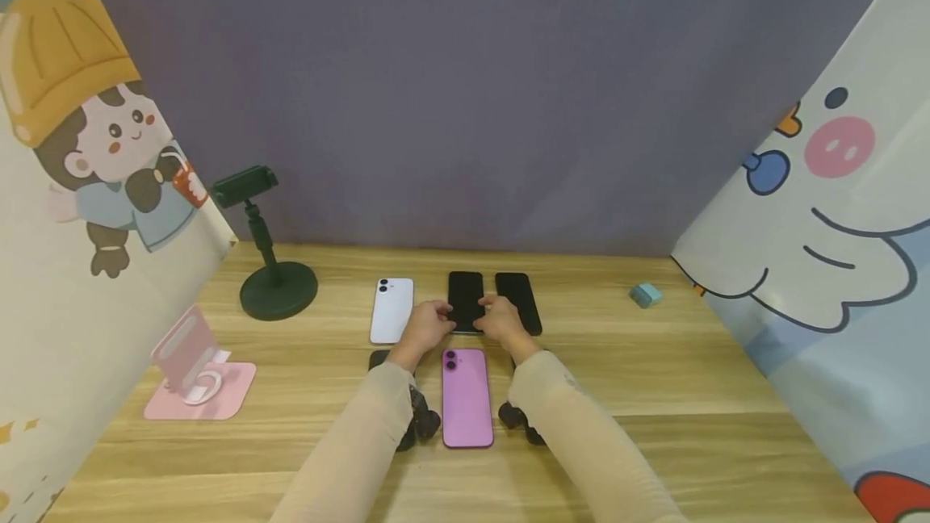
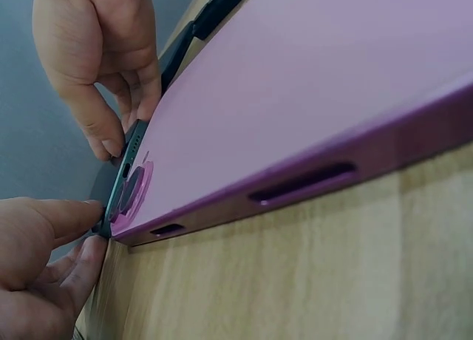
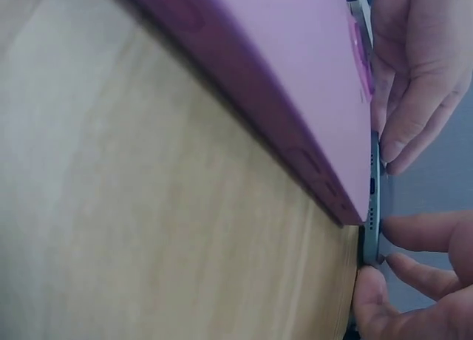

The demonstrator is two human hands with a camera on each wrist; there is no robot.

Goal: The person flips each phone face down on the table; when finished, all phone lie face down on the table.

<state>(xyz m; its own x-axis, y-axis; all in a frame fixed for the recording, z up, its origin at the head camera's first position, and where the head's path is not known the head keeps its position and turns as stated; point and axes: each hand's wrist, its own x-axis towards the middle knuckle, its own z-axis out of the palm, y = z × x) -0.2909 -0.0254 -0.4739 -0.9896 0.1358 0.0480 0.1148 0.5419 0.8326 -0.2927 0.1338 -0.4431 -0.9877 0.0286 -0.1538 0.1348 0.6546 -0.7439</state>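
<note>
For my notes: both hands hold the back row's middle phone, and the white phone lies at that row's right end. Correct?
Not quite: the white phone lies at the left end, as the head view shows. The left hand and right hand do hold the middle phone.

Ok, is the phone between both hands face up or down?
Face up, apparently: the black phone shows a plain dark surface, no camera lenses visible.
</note>
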